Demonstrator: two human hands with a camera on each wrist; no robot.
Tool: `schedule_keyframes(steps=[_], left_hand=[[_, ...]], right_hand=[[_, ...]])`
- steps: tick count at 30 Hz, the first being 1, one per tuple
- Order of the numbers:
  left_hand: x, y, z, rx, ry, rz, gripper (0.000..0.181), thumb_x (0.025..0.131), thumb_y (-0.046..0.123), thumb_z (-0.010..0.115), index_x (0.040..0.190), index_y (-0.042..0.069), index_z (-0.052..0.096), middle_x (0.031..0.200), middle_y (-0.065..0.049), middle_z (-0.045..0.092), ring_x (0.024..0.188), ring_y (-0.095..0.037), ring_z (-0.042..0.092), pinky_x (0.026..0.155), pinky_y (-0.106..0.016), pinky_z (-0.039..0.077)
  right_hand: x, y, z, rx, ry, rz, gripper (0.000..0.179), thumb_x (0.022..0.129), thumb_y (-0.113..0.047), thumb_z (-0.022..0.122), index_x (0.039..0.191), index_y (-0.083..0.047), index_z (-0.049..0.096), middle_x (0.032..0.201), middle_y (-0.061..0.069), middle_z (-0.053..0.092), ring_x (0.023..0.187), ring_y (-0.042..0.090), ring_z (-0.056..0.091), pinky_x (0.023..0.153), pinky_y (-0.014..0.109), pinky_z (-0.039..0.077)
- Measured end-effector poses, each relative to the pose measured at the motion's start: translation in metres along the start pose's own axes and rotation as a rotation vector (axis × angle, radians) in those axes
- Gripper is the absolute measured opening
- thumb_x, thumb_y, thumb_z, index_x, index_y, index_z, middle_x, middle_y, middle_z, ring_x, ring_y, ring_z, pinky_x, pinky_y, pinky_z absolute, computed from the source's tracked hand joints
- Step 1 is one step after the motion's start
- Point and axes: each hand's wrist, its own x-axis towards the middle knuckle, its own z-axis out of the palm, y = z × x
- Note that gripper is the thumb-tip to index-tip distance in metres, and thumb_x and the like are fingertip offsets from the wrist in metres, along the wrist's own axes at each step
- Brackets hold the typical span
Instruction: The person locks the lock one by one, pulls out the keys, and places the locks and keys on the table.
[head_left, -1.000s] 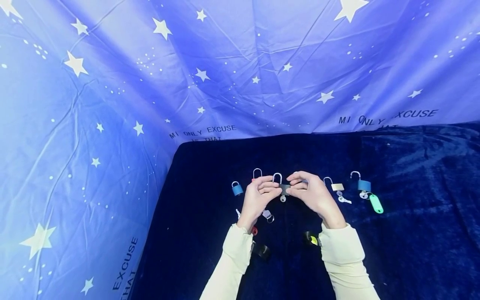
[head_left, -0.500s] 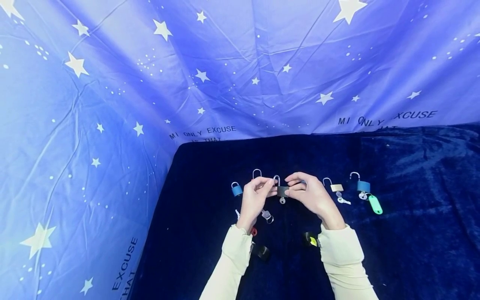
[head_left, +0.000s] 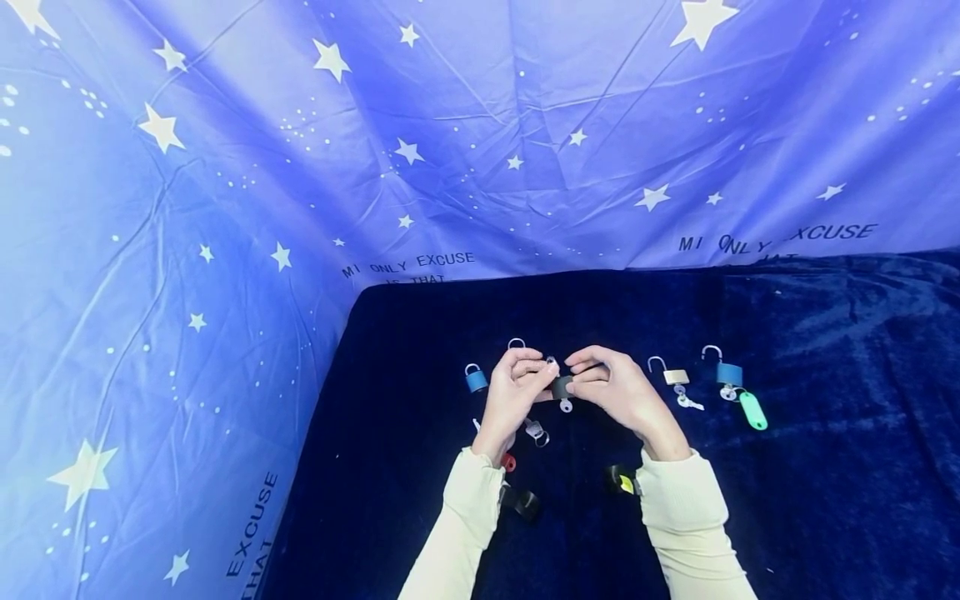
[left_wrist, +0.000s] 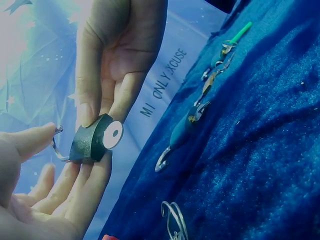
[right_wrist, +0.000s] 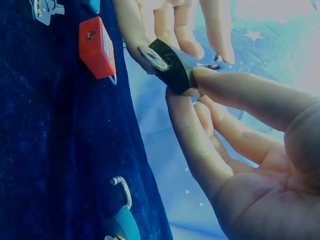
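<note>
A black padlock (head_left: 561,387) with a key (head_left: 566,406) in its bottom is held up between both hands. My right hand (head_left: 626,392) pinches its body, thumb on one face and fingers behind, as the right wrist view shows. My left hand (head_left: 513,396) has its thumb on the free end of the raised shackle (left_wrist: 59,142), while its fingers lie under the body. In the head view the left fingers cover most of the shackle. The round key head (left_wrist: 114,134) points away from the shackle in the left wrist view.
On the dark blue velvet cloth (head_left: 840,500) lie a blue padlock (head_left: 476,381), a red padlock (right_wrist: 95,47), a brass padlock (head_left: 676,377) with keys, and another blue padlock (head_left: 729,372) with a green tag (head_left: 753,411). Ringed keys (head_left: 536,432) lie near the left wrist. A starry curtain (head_left: 487,108) hangs behind.
My left thumb has left the padlock's body and moved up to the shackle, now mostly covered. The padlock has shifted slightly left and down. My right hand keeps its pinch.
</note>
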Motion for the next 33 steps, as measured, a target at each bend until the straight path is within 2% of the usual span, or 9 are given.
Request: schedule_keyframes(steps=[3, 7, 13, 17, 20, 24, 29, 33], left_hand=[[0.0, 0.001, -0.001, 0.005, -0.002, 0.012, 0.043, 0.091, 0.009, 0.071, 0.126, -0.01, 0.056, 0.088, 0.005, 0.067, 0.076, -0.004, 0.068, 0.069, -0.022, 0.06], [0.0, 0.001, -0.003, 0.017, -0.001, 0.025, 0.03, 0.091, 0.009, 0.071, 0.115, -0.008, 0.065, 0.083, 0.005, 0.068, 0.073, -0.004, 0.067, 0.068, -0.023, 0.06], [0.001, 0.003, -0.007, -0.086, 0.041, 0.029, 0.02, 0.093, 0.005, 0.067, 0.106, -0.01, 0.064, 0.083, 0.0, 0.07, 0.075, -0.008, 0.069, 0.072, -0.031, 0.062], [0.0, 0.006, -0.009, -0.138, 0.064, 0.045, 0.015, 0.096, 0.005, 0.064, 0.104, -0.006, 0.06, 0.085, -0.002, 0.068, 0.077, -0.009, 0.068, 0.076, -0.032, 0.062], [0.0, 0.008, -0.011, -0.126, 0.068, 0.042, 0.012, 0.097, 0.007, 0.063, 0.103, -0.003, 0.059, 0.085, -0.001, 0.067, 0.078, -0.009, 0.067, 0.077, -0.031, 0.062], [-0.001, 0.01, -0.012, -0.084, 0.061, 0.046, 0.015, 0.097, 0.009, 0.063, 0.105, -0.004, 0.06, 0.086, 0.0, 0.069, 0.079, -0.009, 0.068, 0.078, -0.031, 0.061], [0.001, 0.012, -0.016, -0.062, 0.03, 0.071, 0.021, 0.096, 0.01, 0.064, 0.106, -0.008, 0.06, 0.086, -0.001, 0.069, 0.079, -0.009, 0.068, 0.077, -0.032, 0.062], [0.002, 0.014, -0.02, -0.055, -0.006, 0.072, 0.021, 0.097, 0.008, 0.063, 0.106, -0.01, 0.059, 0.086, -0.001, 0.069, 0.077, -0.01, 0.068, 0.075, -0.032, 0.062]], right_hand=[[-0.001, -0.001, 0.002, 0.037, -0.006, -0.023, 0.034, 0.086, -0.001, 0.072, 0.117, 0.007, 0.061, 0.108, 0.022, 0.067, 0.094, 0.024, 0.07, 0.076, 0.017, 0.055], [0.0, -0.001, 0.004, 0.062, -0.016, -0.03, 0.035, 0.086, 0.0, 0.072, 0.118, 0.007, 0.06, 0.109, 0.023, 0.067, 0.095, 0.025, 0.07, 0.077, 0.017, 0.055], [0.003, 0.001, 0.008, 0.015, -0.064, 0.006, 0.03, 0.095, -0.013, 0.067, 0.117, 0.006, 0.062, 0.104, 0.017, 0.071, 0.095, 0.025, 0.07, 0.083, 0.027, 0.055], [0.006, 0.003, 0.014, 0.028, -0.125, 0.024, 0.03, 0.1, -0.02, 0.061, 0.114, 0.006, 0.064, 0.1, 0.02, 0.073, 0.095, 0.026, 0.071, 0.084, 0.035, 0.058], [0.006, 0.003, 0.019, 0.047, -0.135, 0.017, 0.028, 0.1, -0.019, 0.061, 0.109, 0.007, 0.066, 0.095, 0.022, 0.073, 0.091, 0.027, 0.072, 0.082, 0.034, 0.06], [0.006, 0.002, 0.022, 0.084, -0.103, 0.013, 0.025, 0.098, -0.014, 0.064, 0.105, 0.009, 0.067, 0.091, 0.023, 0.073, 0.087, 0.031, 0.072, 0.077, 0.031, 0.061], [0.006, -0.001, 0.023, 0.14, -0.088, 0.024, 0.026, 0.096, -0.014, 0.066, 0.105, 0.011, 0.067, 0.093, 0.027, 0.072, 0.085, 0.034, 0.073, 0.075, 0.03, 0.061], [0.006, -0.002, 0.02, 0.126, -0.073, 0.03, 0.026, 0.095, -0.015, 0.067, 0.105, 0.01, 0.066, 0.094, 0.026, 0.072, 0.084, 0.033, 0.073, 0.074, 0.027, 0.061]])
